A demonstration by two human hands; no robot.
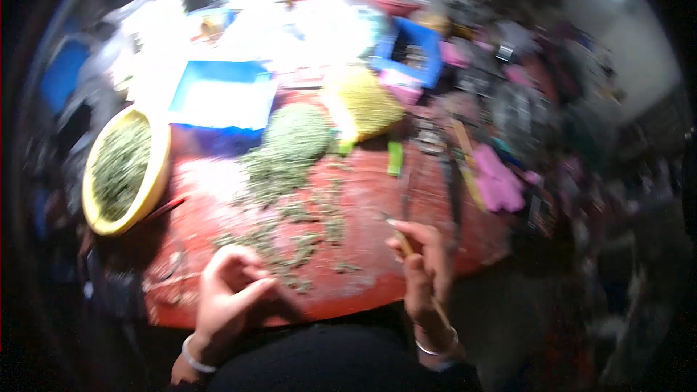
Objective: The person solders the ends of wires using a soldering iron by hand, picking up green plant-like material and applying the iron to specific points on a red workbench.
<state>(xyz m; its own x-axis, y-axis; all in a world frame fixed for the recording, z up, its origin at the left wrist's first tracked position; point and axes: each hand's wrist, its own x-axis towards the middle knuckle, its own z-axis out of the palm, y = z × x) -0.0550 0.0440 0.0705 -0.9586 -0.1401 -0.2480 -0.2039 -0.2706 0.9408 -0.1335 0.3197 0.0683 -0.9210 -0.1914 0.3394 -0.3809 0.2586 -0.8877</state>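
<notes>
Sorting green leaves on the red surface (406,196)

Left of the loose leaves (290,243), your yellow bowl (156,181) is already well filled with green bits, and a bigger heap (294,134) lies beyond them, so I judge the work partly done with plenty left. Your left hand (229,294) rests at the near edge of the leaves, fingers curled together over them; whether they pinch anything is too blurred to tell. Right of the leaves, your right hand (425,272) has its fingers clamped on a thin stick (401,239).
</notes>
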